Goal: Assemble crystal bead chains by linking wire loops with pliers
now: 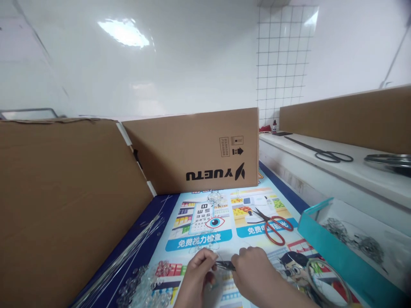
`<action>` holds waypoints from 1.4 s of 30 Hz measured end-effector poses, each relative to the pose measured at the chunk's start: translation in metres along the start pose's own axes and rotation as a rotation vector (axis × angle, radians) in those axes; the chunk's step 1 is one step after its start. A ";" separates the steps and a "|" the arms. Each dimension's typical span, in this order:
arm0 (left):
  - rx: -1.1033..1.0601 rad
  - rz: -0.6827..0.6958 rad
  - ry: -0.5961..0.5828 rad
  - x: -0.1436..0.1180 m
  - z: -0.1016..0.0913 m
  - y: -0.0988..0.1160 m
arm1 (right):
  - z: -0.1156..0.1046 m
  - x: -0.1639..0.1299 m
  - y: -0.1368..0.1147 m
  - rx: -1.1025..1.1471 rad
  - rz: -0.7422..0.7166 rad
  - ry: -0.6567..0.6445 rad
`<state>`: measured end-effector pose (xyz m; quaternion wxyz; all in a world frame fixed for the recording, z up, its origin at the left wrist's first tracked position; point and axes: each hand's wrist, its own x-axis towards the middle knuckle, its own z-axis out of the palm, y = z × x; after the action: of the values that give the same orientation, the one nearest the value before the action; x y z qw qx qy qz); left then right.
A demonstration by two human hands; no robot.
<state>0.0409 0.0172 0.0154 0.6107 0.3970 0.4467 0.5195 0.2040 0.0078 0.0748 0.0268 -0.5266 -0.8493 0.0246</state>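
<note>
Low in the middle of the head view, my right hand (pixel 253 273) is wrapped round dark needle-nose pliers (pixel 225 265), with the narrow jaws pointing left. Facing it, my left hand (pixel 197 276) is closed in a pinch right at the jaw tips. A thin wire (pixel 219 256) shows faintly by those fingertips; most of it is hidden. Clear beads (pixel 163 269) lie in a loose heap left of my left hand. Beyond the hands, a small tangle of wire (pixel 214 197) rests on the printed mat (pixel 236 246).
Red-handled scissors (pixel 275 226) lie open beyond my right hand. A teal box (pixel 349 259) with wire coils stands at right, near a wire ring (pixel 327 278). Long thin rods (pixel 125 252) lie left. Cardboard panels (pixel 189 149) wall the back and left. Black scissors (pixel 327 154) rest on a ledge.
</note>
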 end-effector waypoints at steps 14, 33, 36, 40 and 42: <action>-0.038 0.001 0.020 -0.003 0.007 0.004 | -0.011 -0.005 0.005 0.035 -0.006 -0.019; -0.021 0.009 0.068 -0.006 0.013 0.007 | -0.007 -0.003 0.001 0.028 0.010 0.003; -0.032 0.006 0.057 -0.005 0.011 0.006 | -0.007 -0.003 0.001 0.027 0.014 0.008; -0.032 0.008 0.029 -0.003 0.008 0.002 | -0.007 -0.003 0.002 0.026 0.013 0.008; -0.024 0.008 0.028 -0.003 0.008 0.002 | -0.007 -0.003 0.002 0.025 0.010 0.005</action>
<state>0.0480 0.0148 0.0198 0.6069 0.3841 0.4474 0.5328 0.2073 0.0061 0.0814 0.0353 -0.5305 -0.8463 0.0338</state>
